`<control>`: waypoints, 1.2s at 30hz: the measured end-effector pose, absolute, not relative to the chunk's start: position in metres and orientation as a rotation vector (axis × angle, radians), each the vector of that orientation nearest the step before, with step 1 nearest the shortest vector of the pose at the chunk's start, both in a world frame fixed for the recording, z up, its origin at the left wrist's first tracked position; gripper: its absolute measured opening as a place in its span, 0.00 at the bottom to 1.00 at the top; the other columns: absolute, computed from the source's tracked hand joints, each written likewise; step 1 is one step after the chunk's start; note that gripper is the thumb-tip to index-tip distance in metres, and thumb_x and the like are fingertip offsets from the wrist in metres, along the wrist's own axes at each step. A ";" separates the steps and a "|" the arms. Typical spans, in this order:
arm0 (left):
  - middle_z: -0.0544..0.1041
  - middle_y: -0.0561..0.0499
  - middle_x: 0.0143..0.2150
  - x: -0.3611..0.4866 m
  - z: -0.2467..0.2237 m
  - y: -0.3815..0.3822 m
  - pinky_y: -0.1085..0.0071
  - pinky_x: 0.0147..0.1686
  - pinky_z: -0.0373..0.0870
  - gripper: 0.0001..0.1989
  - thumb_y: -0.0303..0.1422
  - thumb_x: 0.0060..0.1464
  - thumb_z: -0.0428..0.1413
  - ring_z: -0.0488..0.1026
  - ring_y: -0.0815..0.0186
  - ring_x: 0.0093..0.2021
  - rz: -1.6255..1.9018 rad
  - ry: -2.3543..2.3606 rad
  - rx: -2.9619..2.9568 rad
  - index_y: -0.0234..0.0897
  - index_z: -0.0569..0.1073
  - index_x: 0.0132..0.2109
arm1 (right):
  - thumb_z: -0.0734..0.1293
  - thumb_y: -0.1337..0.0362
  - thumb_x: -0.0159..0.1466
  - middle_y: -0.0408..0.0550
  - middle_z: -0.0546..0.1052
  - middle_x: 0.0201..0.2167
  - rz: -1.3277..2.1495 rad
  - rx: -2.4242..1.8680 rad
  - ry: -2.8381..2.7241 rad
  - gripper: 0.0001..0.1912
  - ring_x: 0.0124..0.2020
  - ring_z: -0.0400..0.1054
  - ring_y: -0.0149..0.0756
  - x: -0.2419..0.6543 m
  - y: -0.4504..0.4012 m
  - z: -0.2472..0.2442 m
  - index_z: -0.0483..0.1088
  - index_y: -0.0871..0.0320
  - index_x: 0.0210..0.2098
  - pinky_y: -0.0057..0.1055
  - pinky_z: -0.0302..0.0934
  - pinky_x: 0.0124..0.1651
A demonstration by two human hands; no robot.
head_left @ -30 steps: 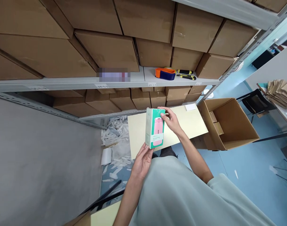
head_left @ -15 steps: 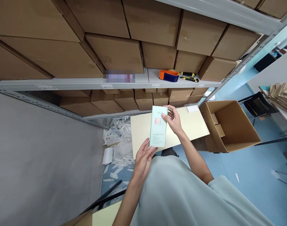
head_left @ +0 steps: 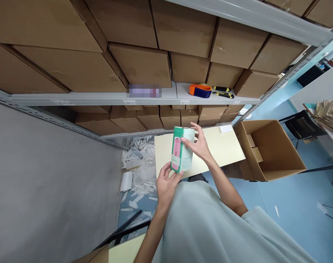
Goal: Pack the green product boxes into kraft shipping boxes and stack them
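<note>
A small green and white box (head_left: 186, 160) with a pink device pictured on one side is held between my two hands above a pale yellow board. My left hand (head_left: 166, 184) grips its lower end, thumb at the bottom corner. Around the upper right edge are the fingers of my right hand (head_left: 199, 145), with the thumb across the front. Two printed faces of the box show, the green one turned to the left. Below it lies the yellow board (head_left: 223, 146), bearing a white slip (head_left: 225, 128) at its far right.
Cardboard boxes (head_left: 141, 65) fill the shelves ahead. An orange and blue tape roll (head_left: 200, 90) and yellow-black cutters (head_left: 223, 94) lie on the shelf edge. An open carton (head_left: 281, 149) stands right of the board; white scraps (head_left: 140, 157) cover the floor at left.
The small box has been turned between my hands, so its green side with the pink picture now shows beside the pale face. The camera view has shifted slightly.
</note>
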State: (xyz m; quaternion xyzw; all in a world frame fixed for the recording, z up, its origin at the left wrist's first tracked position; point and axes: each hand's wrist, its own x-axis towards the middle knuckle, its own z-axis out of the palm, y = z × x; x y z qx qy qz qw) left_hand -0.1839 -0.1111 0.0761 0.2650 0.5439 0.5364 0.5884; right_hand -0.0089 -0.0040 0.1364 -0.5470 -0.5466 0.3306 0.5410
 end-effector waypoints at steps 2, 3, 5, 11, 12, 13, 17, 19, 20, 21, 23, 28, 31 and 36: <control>0.78 0.40 0.63 -0.182 0.079 -0.112 0.52 0.66 0.79 0.39 0.38 0.37 0.80 0.76 0.47 0.69 1.299 1.338 0.700 0.41 0.76 0.57 | 0.80 0.49 0.62 0.54 0.77 0.63 0.693 -1.323 -1.335 0.35 0.61 0.73 0.48 -0.013 -0.002 0.138 0.72 0.48 0.66 0.46 0.73 0.64; 0.77 0.41 0.63 -0.183 0.080 -0.113 0.53 0.66 0.79 0.39 0.38 0.36 0.81 0.74 0.47 0.70 1.311 1.348 0.739 0.41 0.76 0.56 | 0.79 0.50 0.63 0.52 0.78 0.61 0.667 -1.327 -1.346 0.31 0.61 0.73 0.48 -0.013 0.000 0.138 0.73 0.48 0.62 0.46 0.72 0.66; 0.77 0.41 0.64 -0.186 0.082 -0.113 0.55 0.65 0.80 0.37 0.40 0.37 0.81 0.72 0.46 0.72 1.286 1.292 0.767 0.42 0.77 0.54 | 0.77 0.51 0.64 0.49 0.79 0.57 0.684 -1.327 -1.356 0.25 0.59 0.74 0.47 -0.012 0.004 0.138 0.75 0.48 0.57 0.45 0.72 0.65; 0.81 0.35 0.65 -0.204 0.079 -0.106 0.46 0.61 0.82 0.38 0.50 0.46 0.77 0.80 0.41 0.65 1.007 0.932 0.499 0.39 0.80 0.61 | 0.76 0.45 0.64 0.47 0.82 0.52 0.915 -1.208 -1.334 0.26 0.46 0.79 0.42 -0.007 0.014 0.133 0.74 0.49 0.55 0.37 0.77 0.46; 0.82 0.34 0.65 -0.205 0.078 -0.104 0.46 0.61 0.82 0.39 0.49 0.45 0.78 0.81 0.40 0.64 0.987 0.917 0.489 0.38 0.81 0.61 | 0.76 0.43 0.64 0.48 0.82 0.52 0.936 -1.187 -1.333 0.27 0.45 0.80 0.42 -0.008 0.015 0.132 0.73 0.49 0.55 0.37 0.78 0.46; 0.83 0.33 0.64 -0.205 0.077 -0.103 0.47 0.61 0.82 0.39 0.48 0.44 0.78 0.82 0.40 0.63 0.980 0.917 0.492 0.37 0.81 0.61 | 0.76 0.42 0.64 0.48 0.82 0.52 0.951 -1.173 -1.333 0.27 0.45 0.80 0.42 -0.008 0.016 0.132 0.73 0.49 0.55 0.38 0.78 0.46; 0.84 0.34 0.62 -0.200 0.078 -0.100 0.50 0.63 0.80 0.38 0.46 0.41 0.80 0.79 0.40 0.67 1.025 0.986 0.520 0.37 0.83 0.59 | 0.76 0.41 0.66 0.50 0.82 0.56 0.995 -1.156 -1.350 0.28 0.47 0.80 0.43 -0.010 0.016 0.133 0.74 0.49 0.57 0.39 0.80 0.46; 0.84 0.35 0.61 -0.195 0.078 -0.098 0.51 0.65 0.79 0.38 0.45 0.40 0.80 0.78 0.41 0.68 1.068 1.043 0.542 0.37 0.82 0.57 | 0.76 0.44 0.66 0.52 0.79 0.62 1.000 -1.166 -1.343 0.30 0.52 0.80 0.44 -0.008 0.014 0.134 0.73 0.47 0.62 0.38 0.81 0.47; 0.84 0.36 0.60 -0.193 0.078 -0.097 0.52 0.65 0.79 0.38 0.45 0.40 0.80 0.78 0.42 0.68 1.096 1.084 0.563 0.37 0.82 0.57 | 0.77 0.45 0.65 0.53 0.76 0.65 0.998 -1.177 -1.331 0.32 0.56 0.79 0.45 -0.008 0.012 0.135 0.72 0.46 0.64 0.38 0.81 0.47; 0.84 0.37 0.59 -0.191 0.079 -0.096 0.52 0.65 0.79 0.37 0.44 0.39 0.80 0.78 0.43 0.67 1.126 1.133 0.589 0.38 0.81 0.56 | 0.78 0.47 0.64 0.55 0.74 0.68 0.996 -1.190 -1.316 0.34 0.59 0.78 0.47 -0.007 0.010 0.135 0.71 0.45 0.67 0.38 0.81 0.48; 0.83 0.38 0.58 -0.187 0.081 -0.096 0.54 0.61 0.82 0.37 0.42 0.39 0.80 0.79 0.45 0.65 1.199 1.258 0.659 0.39 0.80 0.56 | 0.80 0.49 0.63 0.56 0.70 0.71 0.994 -1.221 -1.285 0.40 0.61 0.77 0.48 -0.007 0.005 0.136 0.68 0.44 0.71 0.39 0.81 0.49; 0.77 0.42 0.60 -0.181 0.094 -0.104 0.60 0.57 0.85 0.35 0.39 0.39 0.80 0.76 0.49 0.66 1.311 1.509 0.936 0.41 0.80 0.56 | 0.81 0.50 0.61 0.55 0.69 0.72 0.934 -1.301 -1.288 0.43 0.61 0.75 0.48 -0.015 -0.006 0.135 0.67 0.43 0.71 0.39 0.81 0.50; 0.77 0.41 0.61 -0.184 0.096 -0.108 0.59 0.58 0.84 0.36 0.42 0.39 0.81 0.75 0.47 0.68 1.305 1.441 0.918 0.42 0.80 0.56 | 0.78 0.52 0.63 0.52 0.72 0.69 0.918 -1.290 -1.299 0.33 0.60 0.74 0.46 -0.016 -0.005 0.133 0.71 0.44 0.65 0.38 0.79 0.50; 0.80 0.36 0.66 -0.204 0.084 -0.103 0.53 0.61 0.81 0.44 0.49 0.39 0.81 0.74 0.40 0.72 1.103 1.133 0.683 0.40 0.79 0.61 | 0.79 0.49 0.62 0.51 0.74 0.66 1.112 -1.113 -1.253 0.31 0.56 0.76 0.43 -0.004 -0.004 0.135 0.70 0.46 0.60 0.36 0.79 0.50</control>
